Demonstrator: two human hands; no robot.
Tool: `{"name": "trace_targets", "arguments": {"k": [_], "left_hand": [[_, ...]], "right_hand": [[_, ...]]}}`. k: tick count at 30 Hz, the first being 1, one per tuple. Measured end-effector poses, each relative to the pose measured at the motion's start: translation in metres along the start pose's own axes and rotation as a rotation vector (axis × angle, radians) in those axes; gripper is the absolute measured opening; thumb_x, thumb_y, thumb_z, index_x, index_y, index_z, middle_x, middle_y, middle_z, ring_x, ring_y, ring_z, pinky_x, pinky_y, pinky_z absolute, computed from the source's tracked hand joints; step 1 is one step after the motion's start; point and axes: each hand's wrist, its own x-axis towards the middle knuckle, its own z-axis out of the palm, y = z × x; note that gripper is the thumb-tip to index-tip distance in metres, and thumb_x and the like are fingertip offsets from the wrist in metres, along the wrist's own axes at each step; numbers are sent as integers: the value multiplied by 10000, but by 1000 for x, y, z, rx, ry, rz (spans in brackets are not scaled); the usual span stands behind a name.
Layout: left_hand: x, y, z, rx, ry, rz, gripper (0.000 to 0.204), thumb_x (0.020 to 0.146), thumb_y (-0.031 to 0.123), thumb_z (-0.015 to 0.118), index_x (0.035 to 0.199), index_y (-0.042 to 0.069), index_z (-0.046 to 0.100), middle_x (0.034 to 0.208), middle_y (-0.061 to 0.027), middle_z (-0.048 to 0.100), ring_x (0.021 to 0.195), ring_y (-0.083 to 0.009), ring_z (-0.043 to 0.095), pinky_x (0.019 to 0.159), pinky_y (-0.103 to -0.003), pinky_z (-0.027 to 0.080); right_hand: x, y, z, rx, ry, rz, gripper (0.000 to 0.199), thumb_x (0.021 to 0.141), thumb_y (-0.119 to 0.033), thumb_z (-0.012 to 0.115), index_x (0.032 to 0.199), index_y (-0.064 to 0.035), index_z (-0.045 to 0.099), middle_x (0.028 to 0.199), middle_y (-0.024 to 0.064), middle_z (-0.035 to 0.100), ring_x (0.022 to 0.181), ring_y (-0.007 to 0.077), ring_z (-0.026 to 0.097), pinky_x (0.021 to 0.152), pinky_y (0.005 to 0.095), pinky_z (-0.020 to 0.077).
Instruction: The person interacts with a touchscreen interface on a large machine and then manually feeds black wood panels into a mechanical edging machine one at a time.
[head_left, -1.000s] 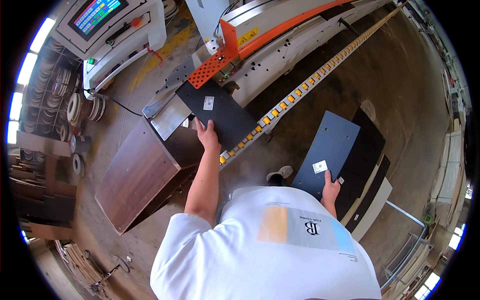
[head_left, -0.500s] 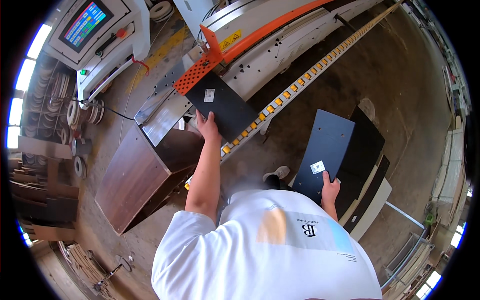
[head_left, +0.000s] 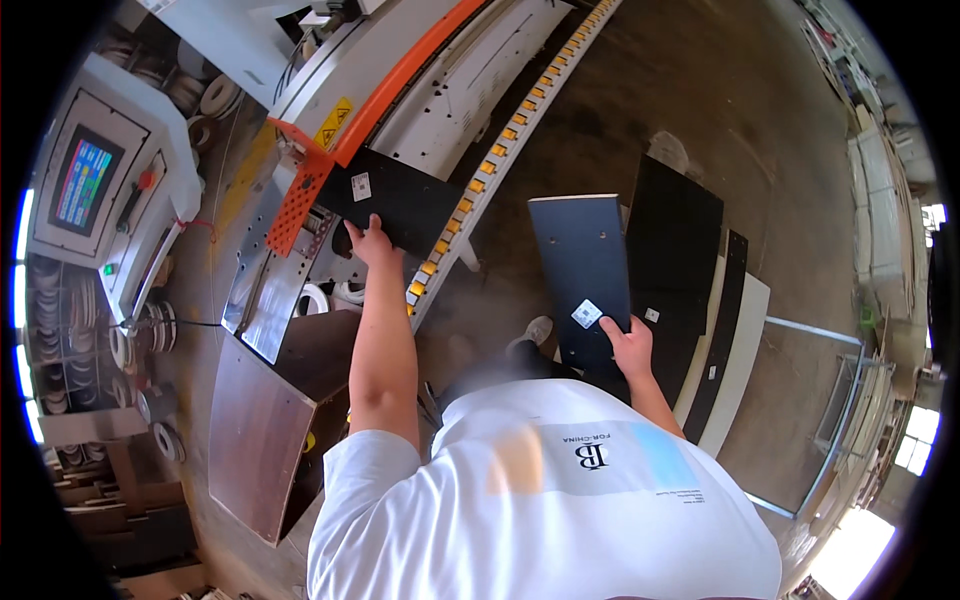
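My left hand (head_left: 369, 245) is closed on the near edge of a dark panel (head_left: 415, 195), with fingertips showing on its top face. That panel bears a white label and lies flat at the edge of a long machine (head_left: 350, 75), beside a perforated orange plate (head_left: 300, 205). In my right hand (head_left: 631, 348) is a second dark panel (head_left: 580, 245), thumb on its face near a white label. It is tilted up, with small holes and a pale far edge. The fingers behind it are hidden.
A rail of yellow rollers (head_left: 465, 205) runs along the machine. More boards (head_left: 675, 235) stand at my right, with a metal frame (head_left: 845, 400) beyond them. A brown wooden box (head_left: 260, 430) is at my left, below a control screen (head_left: 87, 178).
My view has swung. The panel under my left hand has moved farther in toward the machine, past the orange plate. My right hand has tilted its panel, so its far edge now shows.
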Motion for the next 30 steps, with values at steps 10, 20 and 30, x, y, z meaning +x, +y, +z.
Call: {"name": "trace_targets", "arguments": {"k": [10, 20, 30], "left_hand": [[-88, -2, -5, 644, -717, -21, 471, 989, 347, 666, 1359, 62, 609, 1048, -42, 692, 915, -125, 645, 777, -274, 499], [-228, 57, -39, 336, -724, -361, 320, 1062, 315, 582, 1183, 24, 638, 1001, -24, 684, 872, -96, 617, 795, -263, 520], [-132, 58, -158, 504, -210, -275, 452, 993, 427, 649, 991, -25, 648, 766, 5, 550, 693, -104, 469, 608, -295, 393]], "right_hand": [[-14, -31, 17, 233, -5, -57, 347, 892, -309, 793, 926, 26, 711, 750, 76, 690, 610, 134, 644, 562, 279, 494], [-13, -72, 103, 541, -254, -1, 382, 938, -316, 748, 1126, 7, 669, 952, 72, 717, 813, 152, 674, 710, 285, 538], [-29, -12, 133, 282, -612, 26, 292, 967, -233, 718, 1157, -21, 655, 1017, 56, 706, 894, 118, 648, 797, 266, 526]]}}
